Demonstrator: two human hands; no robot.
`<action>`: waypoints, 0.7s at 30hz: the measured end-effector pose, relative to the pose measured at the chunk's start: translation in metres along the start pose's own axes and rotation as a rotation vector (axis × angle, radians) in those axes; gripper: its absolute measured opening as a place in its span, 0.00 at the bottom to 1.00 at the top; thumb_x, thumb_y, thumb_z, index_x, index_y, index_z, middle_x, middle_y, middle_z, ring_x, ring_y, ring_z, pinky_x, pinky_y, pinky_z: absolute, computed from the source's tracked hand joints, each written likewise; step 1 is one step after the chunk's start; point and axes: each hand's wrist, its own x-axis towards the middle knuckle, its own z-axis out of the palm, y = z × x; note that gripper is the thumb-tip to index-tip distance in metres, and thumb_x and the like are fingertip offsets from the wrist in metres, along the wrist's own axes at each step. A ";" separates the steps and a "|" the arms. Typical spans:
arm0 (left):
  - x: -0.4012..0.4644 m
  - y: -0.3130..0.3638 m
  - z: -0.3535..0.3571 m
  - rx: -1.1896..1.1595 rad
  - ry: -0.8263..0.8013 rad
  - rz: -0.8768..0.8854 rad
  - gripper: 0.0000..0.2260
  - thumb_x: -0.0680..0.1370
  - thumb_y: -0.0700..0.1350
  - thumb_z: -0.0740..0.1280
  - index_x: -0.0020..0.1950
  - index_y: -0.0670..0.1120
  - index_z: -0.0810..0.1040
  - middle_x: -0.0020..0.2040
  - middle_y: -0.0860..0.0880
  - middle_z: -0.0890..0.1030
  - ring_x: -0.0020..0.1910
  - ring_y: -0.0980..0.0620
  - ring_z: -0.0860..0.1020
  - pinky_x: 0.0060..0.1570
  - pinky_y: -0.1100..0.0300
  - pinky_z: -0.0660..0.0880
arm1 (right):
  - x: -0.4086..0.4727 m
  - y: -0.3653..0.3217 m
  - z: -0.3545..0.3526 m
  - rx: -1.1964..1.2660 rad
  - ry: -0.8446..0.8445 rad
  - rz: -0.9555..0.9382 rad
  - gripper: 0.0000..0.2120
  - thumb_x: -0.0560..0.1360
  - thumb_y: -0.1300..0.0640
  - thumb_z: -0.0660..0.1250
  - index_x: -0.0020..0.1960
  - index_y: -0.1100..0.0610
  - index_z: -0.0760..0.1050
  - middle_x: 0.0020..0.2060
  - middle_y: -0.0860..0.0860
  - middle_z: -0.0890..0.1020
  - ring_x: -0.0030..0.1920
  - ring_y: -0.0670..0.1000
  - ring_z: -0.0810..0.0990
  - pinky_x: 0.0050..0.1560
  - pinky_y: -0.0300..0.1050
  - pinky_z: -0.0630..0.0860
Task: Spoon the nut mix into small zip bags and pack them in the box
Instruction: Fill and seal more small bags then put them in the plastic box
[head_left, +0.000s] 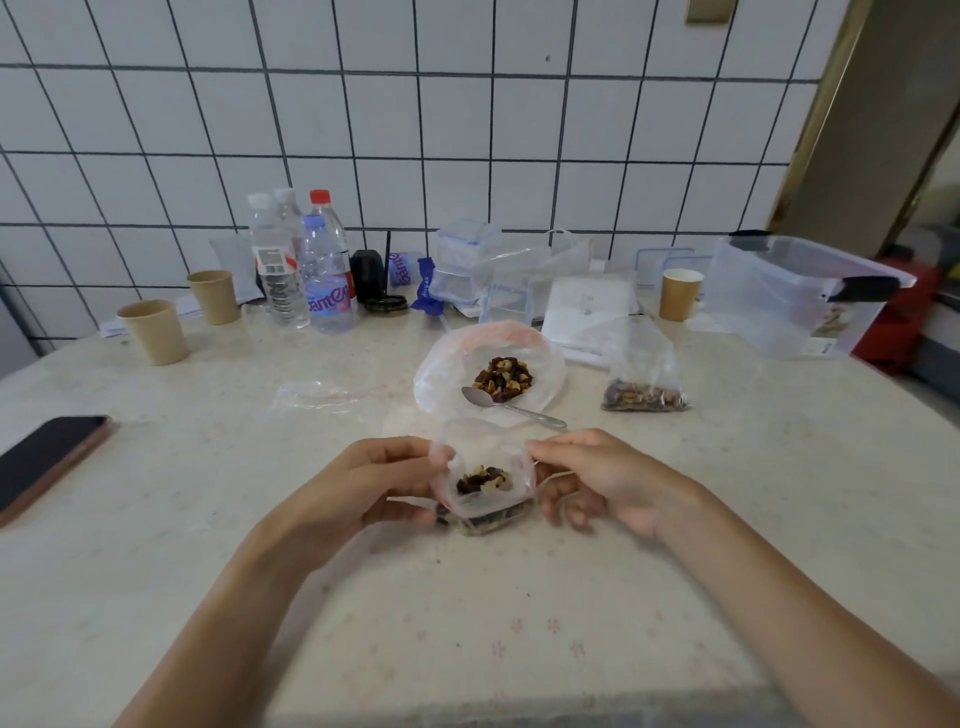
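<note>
A small clear zip bag (484, 470) with some nut mix at its bottom stands upright on the table in front of me. My left hand (375, 478) pinches its left top edge and my right hand (597, 480) pinches its right top edge, holding the mouth wide. Behind it a large open plastic bag (545, 364) holds the dark nut mix (502, 378). A metal spoon (511, 408) lies at its front edge, bowl to the left. A filled zip bag (644, 379) stands to the right. The clear plastic box (795, 291) sits at the far right.
An empty zip bag (324, 397) lies flat left of the big bag. A phone (44, 460) lies at the left edge. Paper cups (153, 332), water bottles (324, 270), small clear containers (467, 260) and a white pouch (587, 306) line the tiled wall.
</note>
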 end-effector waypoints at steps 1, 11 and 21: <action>0.000 0.000 0.002 0.006 -0.001 0.011 0.19 0.74 0.55 0.78 0.59 0.45 0.85 0.56 0.39 0.85 0.51 0.44 0.85 0.49 0.57 0.83 | -0.001 -0.001 0.002 0.028 -0.015 -0.005 0.12 0.80 0.52 0.70 0.50 0.62 0.81 0.37 0.55 0.83 0.33 0.53 0.81 0.22 0.40 0.67; 0.006 0.018 0.017 0.242 0.428 0.125 0.08 0.76 0.32 0.73 0.39 0.41 0.78 0.38 0.39 0.82 0.30 0.51 0.82 0.27 0.60 0.77 | -0.016 -0.009 0.014 -0.054 0.272 -0.243 0.09 0.73 0.64 0.71 0.39 0.58 0.72 0.29 0.58 0.77 0.27 0.55 0.81 0.22 0.42 0.69; 0.003 0.040 0.026 0.436 0.363 -0.121 0.11 0.82 0.49 0.66 0.51 0.42 0.80 0.46 0.42 0.82 0.34 0.48 0.86 0.34 0.54 0.83 | -0.031 -0.027 0.011 -0.069 0.222 -0.187 0.12 0.78 0.53 0.69 0.38 0.59 0.78 0.32 0.54 0.79 0.32 0.54 0.82 0.28 0.45 0.76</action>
